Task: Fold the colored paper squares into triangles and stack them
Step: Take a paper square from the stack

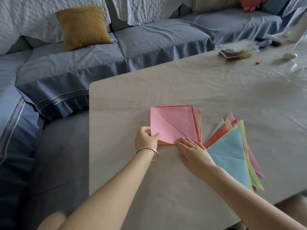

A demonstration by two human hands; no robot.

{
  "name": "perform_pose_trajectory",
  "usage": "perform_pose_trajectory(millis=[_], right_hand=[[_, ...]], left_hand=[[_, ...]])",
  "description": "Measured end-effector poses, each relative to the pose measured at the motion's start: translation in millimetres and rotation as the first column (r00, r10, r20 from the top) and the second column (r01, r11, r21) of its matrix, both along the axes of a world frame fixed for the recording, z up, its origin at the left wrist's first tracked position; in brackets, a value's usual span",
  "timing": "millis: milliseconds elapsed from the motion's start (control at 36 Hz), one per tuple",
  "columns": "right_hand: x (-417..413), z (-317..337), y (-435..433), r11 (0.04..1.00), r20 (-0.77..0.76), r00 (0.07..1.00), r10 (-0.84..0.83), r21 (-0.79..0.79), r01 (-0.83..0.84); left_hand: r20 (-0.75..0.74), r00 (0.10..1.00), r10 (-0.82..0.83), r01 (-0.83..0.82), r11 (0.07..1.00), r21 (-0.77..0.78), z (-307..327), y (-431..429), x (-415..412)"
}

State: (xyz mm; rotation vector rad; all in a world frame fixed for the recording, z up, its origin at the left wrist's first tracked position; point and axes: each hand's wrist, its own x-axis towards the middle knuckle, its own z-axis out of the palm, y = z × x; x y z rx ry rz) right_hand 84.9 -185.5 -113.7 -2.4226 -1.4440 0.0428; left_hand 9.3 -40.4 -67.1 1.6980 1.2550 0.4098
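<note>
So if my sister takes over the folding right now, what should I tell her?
Left hand: pinches the left corner of the top pink sheet.
Right hand: flat, fingers pressing that sheet's near corner.
The pink sheet lies on the pile of squares on the table. It shows a diagonal crease but looks unfolded.
Done: a fanned pile of triangles, blue on top, beside the right hand.
Left: fold this pink one, add it to the triangles, then do the squares beneath.

The head-worn wide-angle camera looks forward and down, close over the table (166, 90).
</note>
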Motion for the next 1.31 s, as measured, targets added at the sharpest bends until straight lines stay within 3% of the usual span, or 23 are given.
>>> perform_pose_trajectory(millis=[139, 222, 306, 389, 472, 639, 806, 1056, 1306], right_hand=[[-1.6, 1.3, -4.5, 0.999, -0.059, 0.998, 0.015, 0.034, -0.013], [-5.0, 1.1, -7.4, 0.996, 0.0, 1.0, -0.019, 0.091, 0.019], [-3.6, -3.9, -10.8, 0.984, 0.061, 0.998, 0.017, 0.178, -0.027], [-3.2, -6.7, -16.5, 0.962, 0.076, 0.995, 0.07, 0.258, -0.087], [-7.2, -7.2, -22.1, 0.935, 0.089, 0.979, 0.182, 0.294, -0.201], [-16.7, -11.6, -29.1, 0.91, 0.057, 0.933, 0.356, 0.203, -0.36], [-25.4, -14.9, -30.9, 0.892, -0.027, 0.907, 0.42, 0.197, -0.408], [-28.7, -2.4, -34.1, 0.895, -0.191, 0.896, 0.401, 0.293, -0.338], [-27.5, 51.5, -14.6, 0.839, -0.305, 0.919, 0.25, 0.541, -0.049]], left_hand=[[0.003, 0.999, 0.05, -0.05, 0.999, -0.016, -1.4, 7.6, -0.7], [0.035, 0.999, 0.036, -0.034, 0.998, -0.047, 0.6, 7.5, -11.9], [0.118, 0.99, 0.073, -0.048, 0.979, -0.199, 3.7, 8.6, -31.7], [0.094, 0.996, 0.011, 0.015, 0.963, -0.27, 5.2, 13.3, -59.4], [0.006, 0.996, -0.085, 0.085, 0.973, -0.216, 2.9, 19.5, -82.9], [-0.208, 0.935, -0.287, 0.253, 0.951, -0.175, -3.9, 26.9, -104.1], [-0.219, 0.927, -0.305, 0.292, 0.952, -0.09, -2.6, 28.5, -89.9], [-0.128, 0.977, -0.17, 0.188, 0.973, 0.138, 4.3, 14.9, -66.3], [-0.119, 0.981, -0.151, 0.181, 0.934, 0.309, 22.1, 2.7, -84.9]])
